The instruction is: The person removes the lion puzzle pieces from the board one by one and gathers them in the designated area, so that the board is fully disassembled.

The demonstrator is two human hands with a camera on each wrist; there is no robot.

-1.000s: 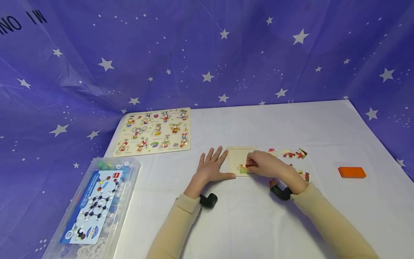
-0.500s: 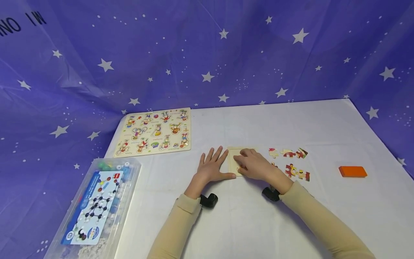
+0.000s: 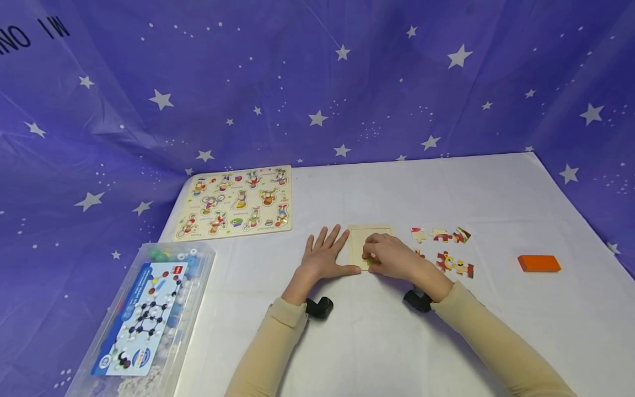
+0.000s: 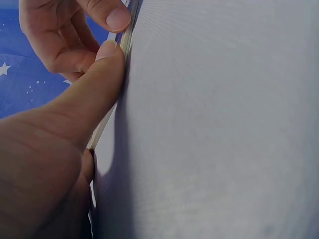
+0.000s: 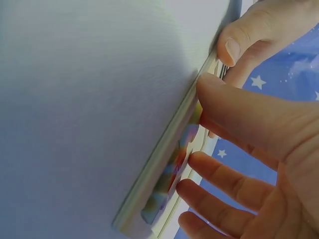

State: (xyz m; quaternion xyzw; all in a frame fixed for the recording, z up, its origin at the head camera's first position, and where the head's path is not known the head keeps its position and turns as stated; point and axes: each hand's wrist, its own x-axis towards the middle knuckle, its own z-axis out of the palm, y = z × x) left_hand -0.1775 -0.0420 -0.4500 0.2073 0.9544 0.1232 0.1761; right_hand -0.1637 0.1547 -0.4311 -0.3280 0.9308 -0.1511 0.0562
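A small wooden puzzle tray lies flat on the white table. My left hand rests palm down at its left side with fingers spread, the thumb against the near left corner. Over the tray's near part, my right hand has its thumb and index finger close together at a puzzle piece, mostly hidden below them; a bit of green shows. In the right wrist view, colourful puzzle pieces lie along the inside of the near rim, beside the right fingertips. The left wrist view shows the left thumb at the tray's edge.
Several loose puzzle pieces lie right of the tray in two rough rows. An orange block sits farther right. At the back left is a wooden picture board, and nearer stands a clear plastic box with a molecule-model label.
My right hand has moved left with the puzzle piece, within the tray. Its fingers spread, then drew closer together over the near left part. The left hand has stayed in place.
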